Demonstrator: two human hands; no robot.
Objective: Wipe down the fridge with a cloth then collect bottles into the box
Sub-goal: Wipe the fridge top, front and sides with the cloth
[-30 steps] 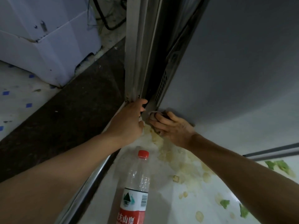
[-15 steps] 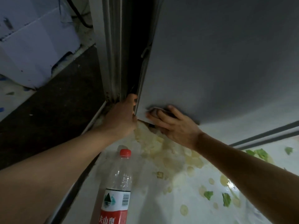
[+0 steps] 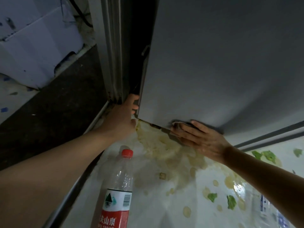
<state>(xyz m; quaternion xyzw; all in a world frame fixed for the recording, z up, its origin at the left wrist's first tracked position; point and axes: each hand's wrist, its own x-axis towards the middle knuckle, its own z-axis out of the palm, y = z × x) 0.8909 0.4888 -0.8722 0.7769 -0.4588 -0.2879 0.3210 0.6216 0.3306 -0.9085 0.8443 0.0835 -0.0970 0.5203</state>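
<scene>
Grey and smooth, the fridge door hung over a white surface smeared with yellowish stains and green scraps. At the door's lower left corner the left hand gripped the edge, fingers curled round it. To its right, apart from it, the right hand pressed a dark cloth against the door's bottom edge, fingers spread flat over it. Near the left forearm a clear plastic bottle with a red cap and red label lay on the white surface. White cardboard boxes stood on the floor at the upper left.
</scene>
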